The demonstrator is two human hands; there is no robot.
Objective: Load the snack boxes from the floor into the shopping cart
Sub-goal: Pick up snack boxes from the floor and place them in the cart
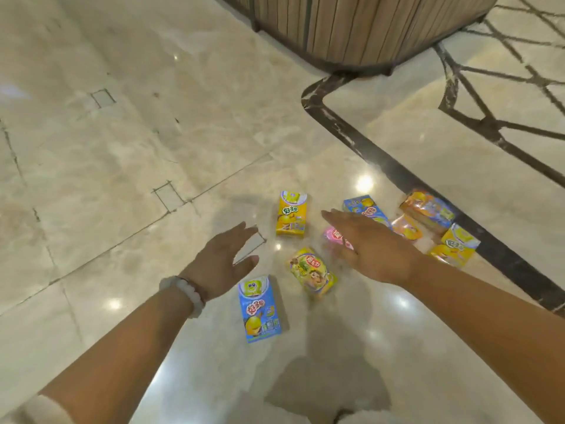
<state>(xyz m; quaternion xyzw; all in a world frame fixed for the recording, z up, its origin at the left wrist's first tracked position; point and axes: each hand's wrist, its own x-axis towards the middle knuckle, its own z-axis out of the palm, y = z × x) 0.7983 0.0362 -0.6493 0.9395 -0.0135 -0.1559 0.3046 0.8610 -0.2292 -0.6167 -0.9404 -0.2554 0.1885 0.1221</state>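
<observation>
Risks, judged from the present layout: a box may be skated away across the glossy marble floor (122, 148) if it is pushed flat rather than pinched at its edges; the pink box (333, 237), half hidden under the right hand (371, 249), may be knocked aside or overlooked; the tightly grouped boxes beyond the right hand may be scattered if one is dragged out sideways. No shopping cart is seen, so each box must be carried out of view, and a loose hold may end in a drop

Hands: left hand (221, 260) spread wide, fingers straight, nothing held; right hand likewise flat and empty, hovering over the pink box. Contact cannot be told

Count of snack boxes on the floor, eight visible:
- yellow box (291, 214), one, ahead, between the two hands
- blue box (263, 309), one, just beside the left wrist
- yellow-green box (312, 272), one, between the hands, nearer the right
- pink box, one, beneath the right fingers
- blue box (363, 208), one, just past the right fingertips
- orange box (428, 209), one, beyond the right hand
- small orange box (406, 228), one, touching the last
- yellow box (457, 246), one, right of the right wrist

Bracelet (189, 293), one, on the left wrist
</observation>
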